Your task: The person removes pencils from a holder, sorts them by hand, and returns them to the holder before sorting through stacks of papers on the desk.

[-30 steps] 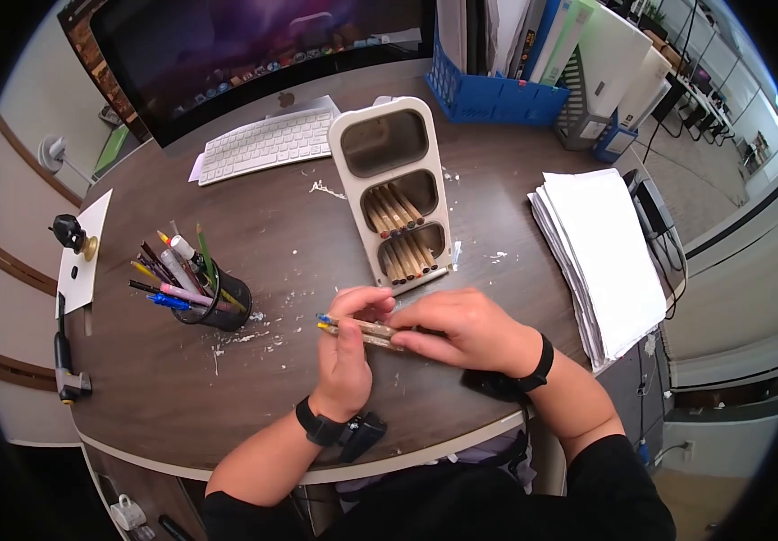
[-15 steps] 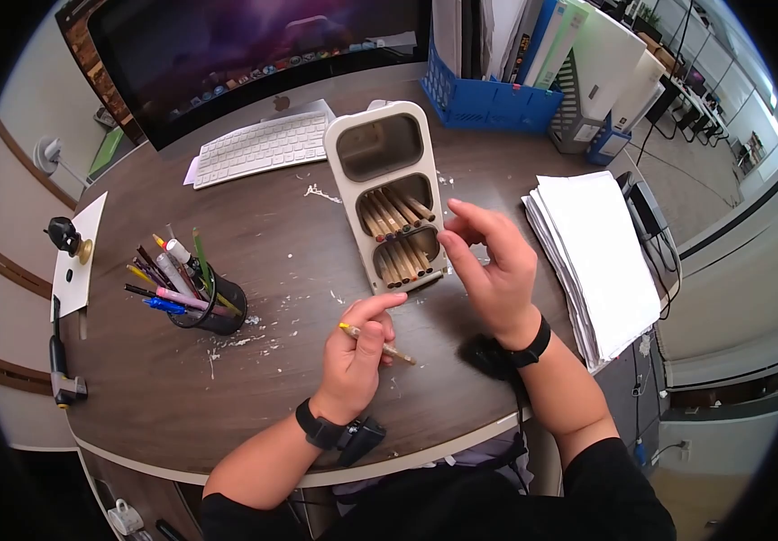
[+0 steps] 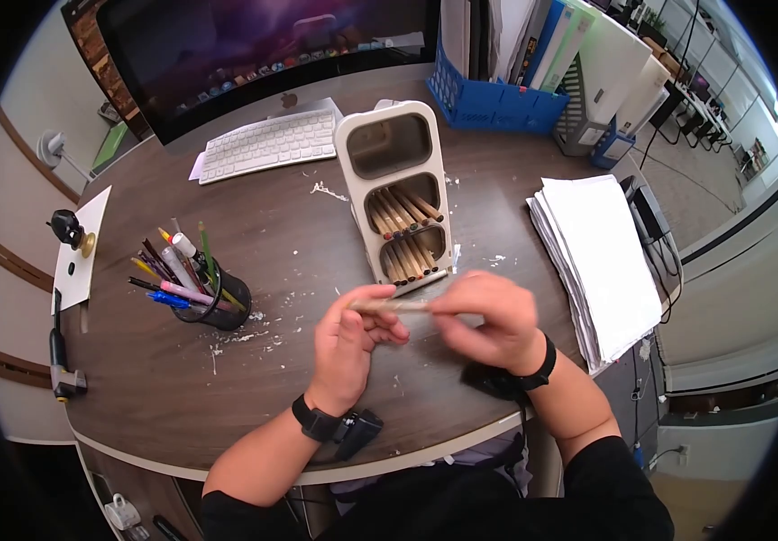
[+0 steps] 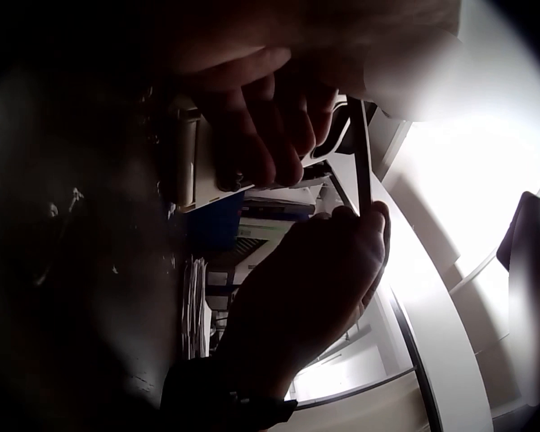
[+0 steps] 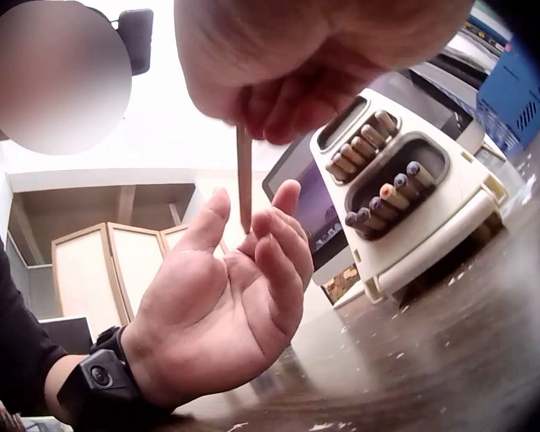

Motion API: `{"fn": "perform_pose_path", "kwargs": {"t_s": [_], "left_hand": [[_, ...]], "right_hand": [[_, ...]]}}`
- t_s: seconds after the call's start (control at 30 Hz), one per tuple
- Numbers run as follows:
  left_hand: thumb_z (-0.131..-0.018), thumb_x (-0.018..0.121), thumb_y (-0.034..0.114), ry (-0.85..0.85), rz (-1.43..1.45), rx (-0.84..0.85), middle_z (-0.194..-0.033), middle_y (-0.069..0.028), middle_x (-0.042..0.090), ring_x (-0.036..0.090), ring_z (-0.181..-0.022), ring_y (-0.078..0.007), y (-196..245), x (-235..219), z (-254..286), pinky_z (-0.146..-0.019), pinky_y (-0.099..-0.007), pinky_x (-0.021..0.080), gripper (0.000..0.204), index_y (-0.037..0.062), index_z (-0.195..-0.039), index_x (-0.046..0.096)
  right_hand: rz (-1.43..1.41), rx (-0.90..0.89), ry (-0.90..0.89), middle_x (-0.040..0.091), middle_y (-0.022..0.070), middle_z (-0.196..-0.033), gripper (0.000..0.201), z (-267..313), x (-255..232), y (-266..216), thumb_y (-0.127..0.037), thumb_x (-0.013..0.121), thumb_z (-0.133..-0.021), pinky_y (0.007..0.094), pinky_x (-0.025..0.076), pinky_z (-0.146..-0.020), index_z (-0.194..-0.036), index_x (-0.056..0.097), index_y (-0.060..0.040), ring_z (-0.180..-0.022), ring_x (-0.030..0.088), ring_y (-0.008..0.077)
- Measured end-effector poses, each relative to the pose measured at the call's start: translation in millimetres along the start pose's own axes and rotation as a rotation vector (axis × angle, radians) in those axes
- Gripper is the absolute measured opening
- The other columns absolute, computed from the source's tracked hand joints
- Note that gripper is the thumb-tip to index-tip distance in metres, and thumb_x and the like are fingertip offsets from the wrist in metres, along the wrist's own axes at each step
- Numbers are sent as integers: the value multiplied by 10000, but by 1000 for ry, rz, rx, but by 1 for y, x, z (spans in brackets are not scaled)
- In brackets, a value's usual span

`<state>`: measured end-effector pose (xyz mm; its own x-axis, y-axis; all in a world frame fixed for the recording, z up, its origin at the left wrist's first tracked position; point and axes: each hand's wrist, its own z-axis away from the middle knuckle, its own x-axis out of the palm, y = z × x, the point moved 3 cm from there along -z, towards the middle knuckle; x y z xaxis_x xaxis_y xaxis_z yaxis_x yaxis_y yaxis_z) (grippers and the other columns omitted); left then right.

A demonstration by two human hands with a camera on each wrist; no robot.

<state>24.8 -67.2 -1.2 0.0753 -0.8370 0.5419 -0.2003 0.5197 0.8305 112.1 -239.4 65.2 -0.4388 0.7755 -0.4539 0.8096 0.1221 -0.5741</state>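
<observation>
Between the two hands lies a thin pencil (image 3: 389, 307), roughly level. My right hand (image 3: 493, 325), blurred, pinches its right end; in the right wrist view the right hand (image 5: 315, 63) is above the pencil (image 5: 244, 180). My left hand (image 3: 344, 352) is at the other end, palm up, with thumb and fingers spread in the right wrist view (image 5: 234, 315). Just beyond the hands stands a beige holder (image 3: 349, 171) with three compartments. Several pencils (image 3: 400, 212) lean in the middle one and several (image 3: 409, 260) in the lowest; the top one looks empty.
A black mesh cup (image 3: 231, 307) of pens stands at the left. Behind are a keyboard (image 3: 267, 144) and a monitor (image 3: 272, 54). A paper stack (image 3: 601, 261) lies right, a blue file rack (image 3: 497, 106) behind it. Pale scraps dot the desk.
Two pencils were between the hands; then the left held one while the right hand was beside the holder. Now the right hand is back, pinching the remaining pencil, and the left fingers have loosened.
</observation>
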Motion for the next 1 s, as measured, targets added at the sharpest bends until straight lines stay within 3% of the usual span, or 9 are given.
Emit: {"fn": "perform_pose_path", "kwargs": {"t_s": [0.07, 0.13, 0.2, 0.23, 0.37, 0.5, 0.67, 0.77, 1.0], "left_hand": [[-1111, 472, 441, -32, -33, 26, -1001, -87, 635, 650, -876, -160, -5, -5, -1, -787, -306, 571, 529, -33, -1325, 569], [-1120, 473, 409, -57, -63, 47, -1004, -79, 637, 645, -866, -148, -5, -6, -2, -785, -290, 556, 496, -30, -1328, 576], [-1131, 475, 323, 53, -272, -31, -983, -56, 630, 626, -839, -125, -4, -5, 0, -769, -264, 529, 405, -23, -1298, 604], [-1110, 526, 212, 105, -195, -52, -955, -22, 632, 588, -810, -77, -2, -2, -1, -764, -233, 505, 289, 4, -1268, 649], [-1121, 488, 223, 115, -226, -41, -950, -30, 616, 596, -815, -100, -2, -5, -2, -748, -254, 513, 303, -6, -1264, 626], [-1086, 531, 140, 164, -281, -33, -944, -14, 606, 564, -805, -81, 1, -1, -4, -739, -247, 502, 238, 1, -1255, 626], [-1067, 556, 118, 214, -306, -5, -941, 1, 592, 549, -824, -69, 1, -1, -6, -747, -239, 495, 228, 3, -1253, 620], [-1063, 561, 113, 200, -298, -11, -953, 2, 592, 549, -839, -66, 0, 0, -7, -754, -234, 493, 232, 0, -1257, 617], [-1056, 572, 114, 199, -325, -25, -1004, -4, 594, 564, -853, -68, 1, 0, -6, -754, -233, 495, 242, 5, -1268, 615]], "right_hand": [[111, -47, 403, 732, 91, -862, 275, 6, -16, 0, 83, 766, -813, 328, 544, -667, -1069, 732, -13, -729, 700, 217], [258, 14, 496, 728, 100, -869, 273, 0, -24, 9, 101, 760, -823, 318, 535, -665, -1076, 722, 6, -731, 688, 206], [373, 172, 426, 732, 87, -904, 302, -19, -21, 18, 28, 761, -879, 299, 518, -670, -1174, 713, -12, -752, 667, 169], [343, 201, 420, 734, 80, -911, 316, -17, -17, 21, 9, 759, -890, 292, 512, -671, -1201, 709, -23, -757, 662, 161], [271, 250, 427, 732, 60, -910, 367, -3, -15, 28, -16, 756, -903, 279, 500, -665, -1263, 695, -46, -752, 648, 154], [261, 273, 365, 725, 59, -944, 389, 1, -15, 32, -40, 758, -902, 284, 505, -678, -1283, 684, -47, -774, 640, 157], [335, 344, 270, 654, 124, -1128, 455, -13, -5, 30, -66, 743, -899, 326, 518, -808, -1342, 645, -38, -964, 624, 229], [332, 356, 235, 609, 139, -1157, 494, -14, 0, 38, -63, 745, -886, 343, 512, -857, -1367, 630, -39, -1011, 608, 264], [388, 247, 219, 570, 127, -1187, 460, -23, 6, 27, -74, 774, -844, 377, 504, -897, -1294, 684, -82, -1024, 569, 280]]}}
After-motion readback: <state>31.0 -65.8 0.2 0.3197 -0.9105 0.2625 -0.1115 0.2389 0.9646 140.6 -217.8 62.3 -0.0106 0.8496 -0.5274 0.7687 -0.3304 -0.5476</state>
